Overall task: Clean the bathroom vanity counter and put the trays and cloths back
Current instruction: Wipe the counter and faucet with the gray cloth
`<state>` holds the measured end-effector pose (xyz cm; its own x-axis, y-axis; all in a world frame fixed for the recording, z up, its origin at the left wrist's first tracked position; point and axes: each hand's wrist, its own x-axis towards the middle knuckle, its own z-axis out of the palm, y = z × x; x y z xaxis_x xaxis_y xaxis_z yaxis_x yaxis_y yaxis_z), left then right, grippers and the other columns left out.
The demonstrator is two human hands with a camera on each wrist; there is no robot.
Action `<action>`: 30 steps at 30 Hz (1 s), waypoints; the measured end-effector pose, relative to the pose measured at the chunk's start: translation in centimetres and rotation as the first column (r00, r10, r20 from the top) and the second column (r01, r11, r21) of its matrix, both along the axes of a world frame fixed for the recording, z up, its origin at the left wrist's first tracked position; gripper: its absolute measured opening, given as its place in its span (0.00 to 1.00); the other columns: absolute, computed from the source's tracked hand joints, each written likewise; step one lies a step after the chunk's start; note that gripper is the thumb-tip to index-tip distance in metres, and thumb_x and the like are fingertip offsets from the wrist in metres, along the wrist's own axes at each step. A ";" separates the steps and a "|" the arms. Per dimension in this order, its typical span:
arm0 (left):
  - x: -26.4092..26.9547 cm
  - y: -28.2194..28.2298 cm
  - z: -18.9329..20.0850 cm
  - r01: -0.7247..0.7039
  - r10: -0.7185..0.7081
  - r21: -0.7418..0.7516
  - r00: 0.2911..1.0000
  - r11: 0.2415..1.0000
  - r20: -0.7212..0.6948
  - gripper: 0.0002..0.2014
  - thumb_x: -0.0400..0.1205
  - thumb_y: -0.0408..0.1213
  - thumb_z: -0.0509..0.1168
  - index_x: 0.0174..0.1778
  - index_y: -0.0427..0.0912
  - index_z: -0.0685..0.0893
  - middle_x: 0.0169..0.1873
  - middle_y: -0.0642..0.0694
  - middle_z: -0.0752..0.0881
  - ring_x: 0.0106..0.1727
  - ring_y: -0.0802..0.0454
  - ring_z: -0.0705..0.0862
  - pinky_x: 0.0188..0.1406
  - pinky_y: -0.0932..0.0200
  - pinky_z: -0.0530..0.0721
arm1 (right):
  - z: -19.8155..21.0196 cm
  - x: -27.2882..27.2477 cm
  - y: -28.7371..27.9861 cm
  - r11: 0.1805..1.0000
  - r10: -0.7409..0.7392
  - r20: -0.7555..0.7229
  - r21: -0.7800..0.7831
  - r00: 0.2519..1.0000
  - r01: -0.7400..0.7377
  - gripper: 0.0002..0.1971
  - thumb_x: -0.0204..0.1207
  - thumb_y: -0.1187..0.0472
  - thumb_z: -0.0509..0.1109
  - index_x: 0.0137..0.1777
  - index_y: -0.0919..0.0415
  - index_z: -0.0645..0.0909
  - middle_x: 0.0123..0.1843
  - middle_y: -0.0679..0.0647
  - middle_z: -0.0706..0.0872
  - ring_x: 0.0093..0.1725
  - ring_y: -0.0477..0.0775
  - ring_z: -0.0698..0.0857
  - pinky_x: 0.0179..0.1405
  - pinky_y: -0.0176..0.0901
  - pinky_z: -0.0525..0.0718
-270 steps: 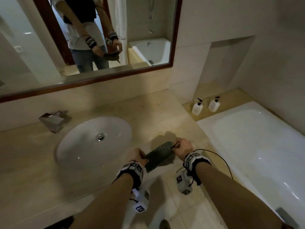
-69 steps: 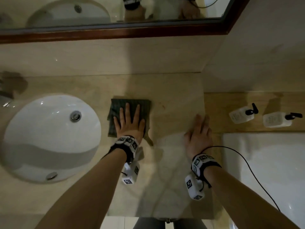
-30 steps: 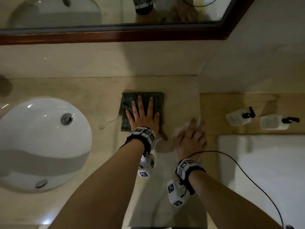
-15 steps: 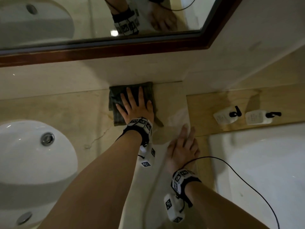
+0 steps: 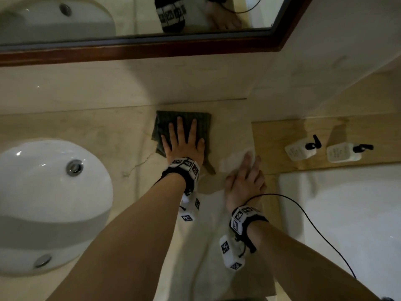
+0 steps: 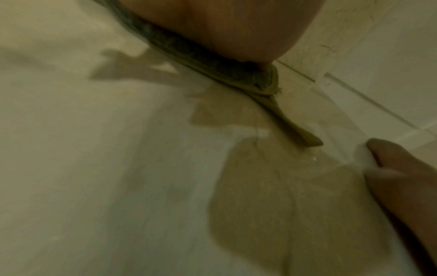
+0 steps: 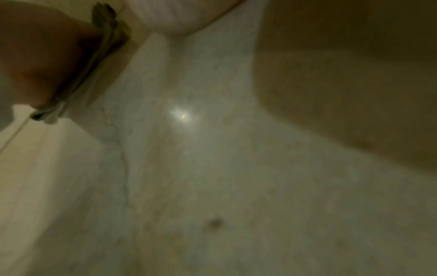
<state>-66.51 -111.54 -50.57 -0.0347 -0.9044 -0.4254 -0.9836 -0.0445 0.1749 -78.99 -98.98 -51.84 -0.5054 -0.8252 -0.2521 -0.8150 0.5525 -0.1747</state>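
left hand (image 5: 183, 146): lying flat, fingers straight and spread, pressing down on the cloth
cloth (image 5: 202, 124): dark green, folded, sitting on the counter right up near the back wall, between the sink and the counter's right edge
right hand (image 5: 244, 181): resting palm-down on bare counter just right of the cloth, fingers stretched out, holding nothing
counter (image 5: 104, 131): beige marble, looking kinda shiny near the right hand
sink (image 5: 43, 205): white bowl sitting off to the left
soap bottles (image 5: 300, 149): two white pump ones standing on the wooden ledge to the right
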 end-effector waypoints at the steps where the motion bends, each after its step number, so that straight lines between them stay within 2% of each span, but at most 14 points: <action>1: 0.3 1.1 0.0 0.006 -0.006 -0.009 1.000 1.000 0.003 0.30 0.85 0.61 0.37 0.80 0.64 0.32 0.82 0.50 0.30 0.83 0.44 0.32 0.77 0.37 0.31 | -0.1 0.0 0.1 1.000 0.003 0.001 0.002 1.000 -0.003 0.37 0.80 0.46 0.50 0.85 0.51 0.38 0.85 0.60 0.45 0.74 0.69 0.64 0.67 0.66 0.69; 8: 1.9 8.5 0.2 -0.003 0.003 0.012 1.000 1.000 -0.004 0.30 0.84 0.61 0.38 0.80 0.65 0.31 0.81 0.52 0.29 0.82 0.46 0.29 0.79 0.36 0.33 | -0.6 -0.1 0.2 0.999 0.001 0.016 -0.035 1.000 -0.001 0.35 0.82 0.46 0.49 0.84 0.51 0.39 0.85 0.61 0.48 0.74 0.71 0.66 0.69 0.65 0.68; 11: 2.2 12.1 0.5 -0.008 0.008 0.035 1.000 0.999 -0.007 0.30 0.84 0.61 0.38 0.80 0.65 0.31 0.81 0.51 0.29 0.82 0.45 0.29 0.79 0.36 0.32 | -0.5 -0.1 0.3 0.996 0.003 0.014 -0.093 1.000 -0.002 0.34 0.81 0.47 0.49 0.85 0.54 0.45 0.84 0.64 0.54 0.70 0.72 0.70 0.65 0.65 0.71; 13: 2.4 14.6 0.7 -0.013 0.013 0.034 1.000 0.999 -0.010 0.30 0.84 0.61 0.36 0.79 0.65 0.30 0.81 0.51 0.29 0.82 0.44 0.30 0.78 0.36 0.31 | -0.5 -0.1 0.4 0.992 0.010 0.008 -0.126 1.000 -0.009 0.33 0.81 0.47 0.47 0.85 0.54 0.47 0.83 0.65 0.57 0.68 0.73 0.73 0.63 0.65 0.72; 17: 2.5 18.3 0.7 -0.023 0.023 0.083 1.000 0.996 0.004 0.30 0.81 0.62 0.30 0.77 0.65 0.24 0.79 0.51 0.23 0.80 0.45 0.25 0.76 0.37 0.26 | -0.4 -0.2 0.6 0.987 0.020 0.006 -0.159 1.000 -0.018 0.32 0.82 0.45 0.44 0.85 0.53 0.46 0.83 0.64 0.57 0.70 0.72 0.71 0.64 0.64 0.72; 20: 2.5 19.0 0.7 -0.041 0.041 0.081 0.999 0.996 -0.002 0.30 0.81 0.62 0.30 0.75 0.65 0.22 0.78 0.51 0.22 0.79 0.45 0.23 0.76 0.36 0.27 | -0.3 0.0 0.6 0.987 0.011 0.009 -0.162 1.000 -0.009 0.32 0.81 0.45 0.44 0.85 0.52 0.48 0.83 0.64 0.58 0.69 0.72 0.72 0.63 0.64 0.72; 25: 2.3 18.5 0.8 -0.036 0.036 0.083 0.999 0.996 0.003 0.31 0.82 0.62 0.32 0.78 0.64 0.26 0.79 0.50 0.24 0.80 0.44 0.24 0.77 0.35 0.29 | -0.4 -0.2 0.6 0.987 0.022 0.012 -0.157 1.000 -0.019 0.32 0.81 0.45 0.45 0.85 0.53 0.48 0.83 0.64 0.57 0.68 0.72 0.72 0.64 0.63 0.72; 30: 1.7 14.9 0.7 -0.061 0.061 0.080 0.998 0.995 -0.004 0.30 0.84 0.61 0.36 0.78 0.64 0.28 0.81 0.50 0.27 0.81 0.43 0.27 0.77 0.34 0.28 | -0.9 -0.3 0.5 0.986 0.008 0.024 -0.167 1.000 -0.004 0.32 0.82 0.47 0.49 0.85 0.52 0.48 0.83 0.64 0.57 0.68 0.72 0.72 0.65 0.63 0.73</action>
<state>-64.86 -96.61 -49.91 0.0163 -0.8679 -0.4965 -0.9774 -0.1185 0.1750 -79.32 -98.52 -52.72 -0.4957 -0.8598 -0.1224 -0.8125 0.5089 -0.2843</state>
